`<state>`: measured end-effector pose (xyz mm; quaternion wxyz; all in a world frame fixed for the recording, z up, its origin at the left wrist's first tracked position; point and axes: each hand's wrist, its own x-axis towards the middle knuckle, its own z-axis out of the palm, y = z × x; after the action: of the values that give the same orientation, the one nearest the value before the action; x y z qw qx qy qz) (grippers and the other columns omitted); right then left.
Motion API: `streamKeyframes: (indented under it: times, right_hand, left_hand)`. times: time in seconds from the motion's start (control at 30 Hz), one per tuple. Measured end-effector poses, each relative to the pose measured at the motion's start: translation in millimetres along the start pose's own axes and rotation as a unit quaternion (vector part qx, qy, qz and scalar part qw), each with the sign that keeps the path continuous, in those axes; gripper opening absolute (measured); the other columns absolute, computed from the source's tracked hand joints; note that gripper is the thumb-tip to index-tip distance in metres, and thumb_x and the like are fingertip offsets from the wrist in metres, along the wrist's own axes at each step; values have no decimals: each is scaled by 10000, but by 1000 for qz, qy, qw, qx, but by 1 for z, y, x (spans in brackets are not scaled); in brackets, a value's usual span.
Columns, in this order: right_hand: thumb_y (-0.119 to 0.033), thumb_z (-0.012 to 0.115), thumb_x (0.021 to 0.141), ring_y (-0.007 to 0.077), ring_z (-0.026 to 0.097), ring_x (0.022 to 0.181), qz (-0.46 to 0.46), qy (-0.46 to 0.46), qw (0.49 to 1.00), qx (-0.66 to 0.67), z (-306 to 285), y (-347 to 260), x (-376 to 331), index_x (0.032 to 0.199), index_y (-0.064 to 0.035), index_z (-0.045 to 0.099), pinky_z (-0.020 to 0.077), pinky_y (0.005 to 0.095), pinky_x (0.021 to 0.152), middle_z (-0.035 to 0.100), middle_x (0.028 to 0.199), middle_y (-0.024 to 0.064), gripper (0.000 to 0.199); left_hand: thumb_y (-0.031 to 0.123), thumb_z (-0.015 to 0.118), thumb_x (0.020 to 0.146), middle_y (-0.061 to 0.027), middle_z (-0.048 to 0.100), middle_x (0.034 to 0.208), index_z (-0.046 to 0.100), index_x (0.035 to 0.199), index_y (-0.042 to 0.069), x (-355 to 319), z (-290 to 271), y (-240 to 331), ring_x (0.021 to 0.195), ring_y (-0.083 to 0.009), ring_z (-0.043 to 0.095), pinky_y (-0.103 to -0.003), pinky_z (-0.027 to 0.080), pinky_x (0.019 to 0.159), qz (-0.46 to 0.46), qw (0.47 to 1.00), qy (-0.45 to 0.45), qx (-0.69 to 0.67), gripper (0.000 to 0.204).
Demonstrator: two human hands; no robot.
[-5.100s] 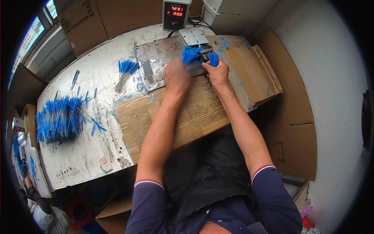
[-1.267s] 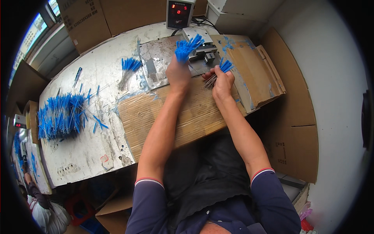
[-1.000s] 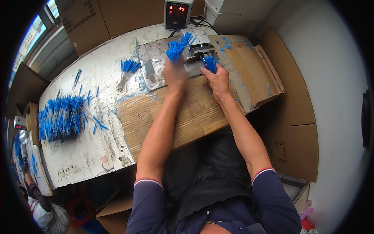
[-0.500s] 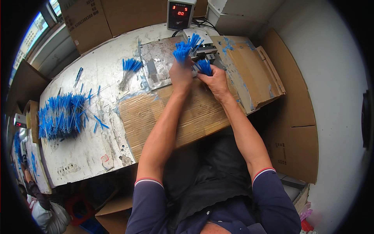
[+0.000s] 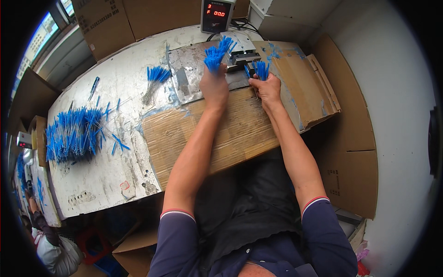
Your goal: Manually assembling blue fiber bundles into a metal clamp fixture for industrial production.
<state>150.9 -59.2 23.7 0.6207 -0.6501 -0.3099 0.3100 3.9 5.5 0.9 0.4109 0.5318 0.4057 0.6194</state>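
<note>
In my left hand, slightly blurred, the fingers wrap round a thick bundle of blue-ended thin wires; the blue ends fan out above the fist. My right hand grips a smaller bundle of the same blue-ended wires between thumb and fingers, blue ends up. It is just in front of a small dark metal fixture. A few wire stems hang below the right fingers. A loose bunch of blue-ended wires lies left of my left hand, by the edge of a metal plate.
A big pile of blue-ended wires covers the table's left part, with strays and a blue pen near it. A counter with red digits stands at the back. Cardboard covers the front edge. Another person sits far left.
My right hand with its bundle has moved right, away from the left hand and the fixture. My left hand has stayed nearly in place. The counter's display has changed.
</note>
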Motion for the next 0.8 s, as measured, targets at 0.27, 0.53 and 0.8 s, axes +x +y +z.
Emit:
streamKeyframes:
  times: [0.27, 0.53, 0.8]
  right_hand:
    - [53, 766, 685, 98, 622, 736, -36, 36, 998, -46, 10, 8, 10, 888, -2, 681, 523, 270, 711, 679, 830, 18, 227]
    - [69, 783, 746, 100, 613, 665, -54, 49, 996, -59, 11, 7, 9, 885, -31, 647, 508, 255, 585, 656, 821, 20, 220]
    - [-72, 744, 866, 123, 611, 624, 55, -39, 988, 137, -5, -3, -5, 936, 6, 661, 529, 266, 488, 673, 806, 63, 134]
  left_hand:
    - [160, 657, 996, -66, 755, 898, 682, 1077, 59, 1, -3, 7, 794, -145, 700, -328, 526, 714, 41, 994, 36, 95, 132]
    - [91, 619, 923, -166, 676, 812, 615, 993, 58, 4, -3, -2, 808, -414, 645, -519, 474, 772, 159, 953, 55, 254, 77]
    - [64, 594, 873, -149, 667, 837, 643, 996, 58, -5, -2, 4, 830, -369, 635, -493, 450, 748, 170, 925, -33, 337, 133]
